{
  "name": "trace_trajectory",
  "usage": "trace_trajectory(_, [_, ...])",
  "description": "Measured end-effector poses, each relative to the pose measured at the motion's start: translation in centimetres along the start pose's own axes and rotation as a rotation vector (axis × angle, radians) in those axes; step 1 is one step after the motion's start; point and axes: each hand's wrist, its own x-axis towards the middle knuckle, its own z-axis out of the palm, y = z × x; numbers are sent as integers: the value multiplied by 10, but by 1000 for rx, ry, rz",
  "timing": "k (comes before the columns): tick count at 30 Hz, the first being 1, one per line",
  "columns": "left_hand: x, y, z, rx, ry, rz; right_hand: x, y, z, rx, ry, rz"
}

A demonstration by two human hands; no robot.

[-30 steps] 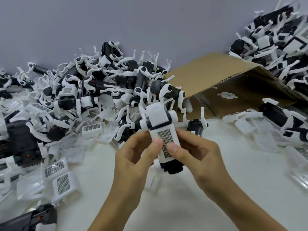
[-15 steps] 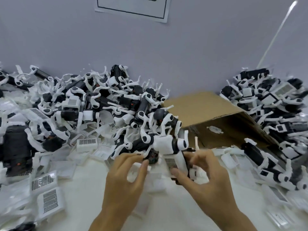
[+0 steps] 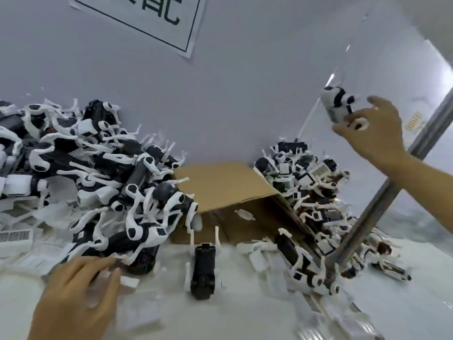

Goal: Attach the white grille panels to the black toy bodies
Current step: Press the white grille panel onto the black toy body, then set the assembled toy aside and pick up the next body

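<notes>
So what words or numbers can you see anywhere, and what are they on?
White paper sign on the wall: big black characters inside a black border, cut off by the top of the picture, so they cannot be read.
Gold marks on the white surface at the right: too small and blurred to read.
Toys and the cardboard box: no words or numbers can be made out.

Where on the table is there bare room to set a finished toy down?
Bare patches: the table at near right, beyond the metal post, and a strip between the lone black toy body and the right-hand parts. Crowded: left pile, far-right pile.
</notes>
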Motion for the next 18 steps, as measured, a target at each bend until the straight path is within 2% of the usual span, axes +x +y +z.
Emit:
trace_trajectory(2, [1,1,1,1,24,-23,17,8,3,63,-107,242])
trace_trajectory(3, [2,3,0,6,31,-40,15,7,9,91,-128,274])
trace_trajectory(5, [2,5,0,20,32,-60,-11,-6,26,112,-191,235])
trace_trajectory(8, [3,9,-2,24,5,-79,-64,-36,62,190,-385,121])
trace_trajectory(11, [2,13,-7,5,-45,-125,-117,-76,99,387,-554,48])
trace_trajectory(14, [0,15,-11,-27,-138,-202,-151,-119,133,512,-646,-18])
trace_trajectory(17, [1,18,-16,-26,-176,-217,-174,-155,162,608,-768,-1])
trace_trajectory(18, [1,19,-18,-23,-177,-212,-180,-165,170,654,-764,10])
